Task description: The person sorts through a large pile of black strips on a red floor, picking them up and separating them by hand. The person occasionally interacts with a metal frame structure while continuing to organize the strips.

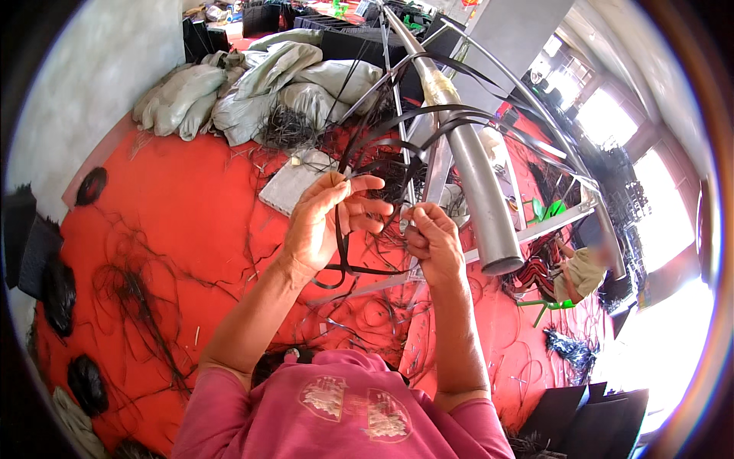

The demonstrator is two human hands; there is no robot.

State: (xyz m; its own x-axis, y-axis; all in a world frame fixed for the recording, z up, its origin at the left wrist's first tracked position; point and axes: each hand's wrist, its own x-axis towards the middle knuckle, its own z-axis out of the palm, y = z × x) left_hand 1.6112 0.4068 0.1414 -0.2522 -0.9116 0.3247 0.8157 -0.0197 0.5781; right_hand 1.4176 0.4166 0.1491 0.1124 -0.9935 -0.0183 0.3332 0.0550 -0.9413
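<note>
In the middle of the view, a thin, flat black plastic strip (pixel 343 249) loops around and below my hands. My left hand (pixel 325 218) has its thumb and forefinger together on the strip, while its other fingers reach toward the right. Close beside it, my right hand (pixel 433 243) is closed in a pinch on a strip; its fingers partly hide the grip. A long grey tube (pixel 475 176) slants just beyond and to the right of my right hand. More black strips (pixel 459 121) arc across it from a yellowish wrapped band (pixel 440 90).
A metal frame (pixel 547 228) supports the tube. White sacks (pixel 264 84) lie along the far wall, near a pale slab (pixel 294 180). Loose black strips litter the red floor (pixel 191 199). At right a person (pixel 579 275) sits on a green stool (pixel 547 304); black panels (pixel 589 421) stand lower right.
</note>
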